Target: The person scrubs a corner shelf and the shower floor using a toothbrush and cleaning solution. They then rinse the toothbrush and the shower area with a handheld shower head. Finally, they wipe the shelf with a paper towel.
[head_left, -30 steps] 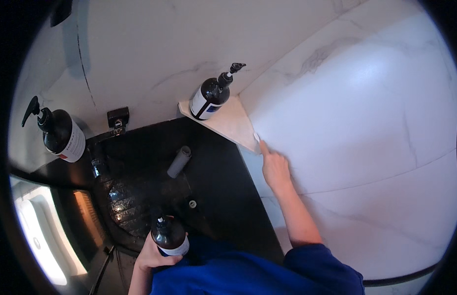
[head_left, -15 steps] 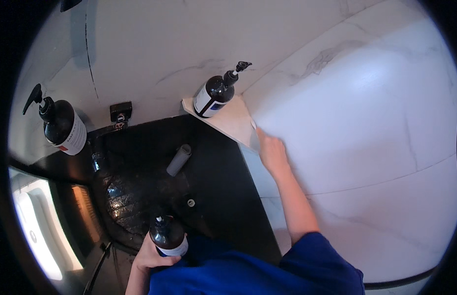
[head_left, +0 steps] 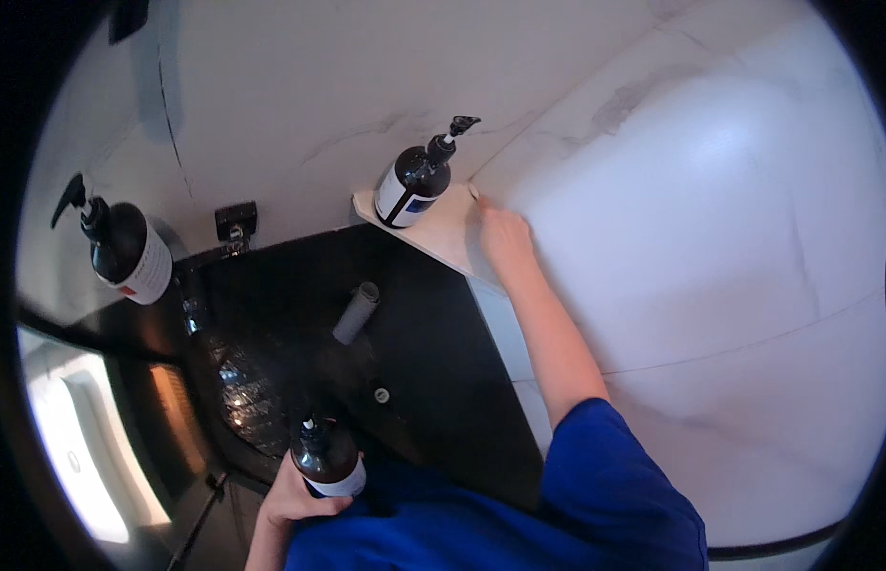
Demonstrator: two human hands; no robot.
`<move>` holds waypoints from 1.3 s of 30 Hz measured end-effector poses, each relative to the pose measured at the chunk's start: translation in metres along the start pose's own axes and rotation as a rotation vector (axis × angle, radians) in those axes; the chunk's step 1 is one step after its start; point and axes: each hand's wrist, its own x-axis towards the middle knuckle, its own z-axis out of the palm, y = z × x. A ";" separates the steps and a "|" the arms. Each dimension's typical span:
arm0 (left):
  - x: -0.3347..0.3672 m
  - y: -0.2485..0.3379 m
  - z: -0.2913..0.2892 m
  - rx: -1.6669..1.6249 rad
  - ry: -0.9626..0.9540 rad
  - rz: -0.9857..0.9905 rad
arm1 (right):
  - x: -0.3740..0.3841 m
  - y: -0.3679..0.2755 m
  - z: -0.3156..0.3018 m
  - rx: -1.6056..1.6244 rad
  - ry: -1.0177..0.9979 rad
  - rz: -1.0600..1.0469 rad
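Note:
My left hand (head_left: pixel 300 490) is wrapped around a dark brown pump bottle (head_left: pixel 328 459) with a white label, close against my blue shirt. Stretched out ahead, my right hand (head_left: pixel 506 236) rests at the pale corner shelf (head_left: pixel 452 231), along its wall-side edge. Its fingers are closed, and a small whitish bit shows at the fingertips, too small to name. On that shelf stands another dark pump bottle (head_left: pixel 413 187) with a white and blue label, left of my right hand and apart from it.
A third dark pump bottle (head_left: pixel 130 249) stands at the left by the wall. Below lie a black surface (head_left: pixel 443 352) and a grey cylinder (head_left: pixel 356 312) on it. A black fitting (head_left: pixel 236 221) sticks out from the marble-patterned wall (head_left: pixel 300 86). Another marbled wall (head_left: pixel 709 257) rises at the right.
My right hand has slid farther away along the shelf's edge, toward the wall corner. My left hand keeps its hold on the pump bottle. The view has shifted slightly.

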 end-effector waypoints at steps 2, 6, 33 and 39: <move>-0.005 0.010 0.007 -0.040 0.021 -0.020 | -0.005 -0.020 -0.005 0.064 -0.027 0.035; -0.012 0.012 0.010 -0.065 0.035 -0.015 | -0.067 -0.036 -0.027 0.271 -0.044 0.039; -0.052 0.059 0.005 0.267 0.569 0.553 | -0.145 -0.079 -0.033 0.986 0.152 0.182; -0.048 0.107 0.019 0.467 0.912 0.799 | -0.133 -0.097 -0.054 0.983 0.281 0.024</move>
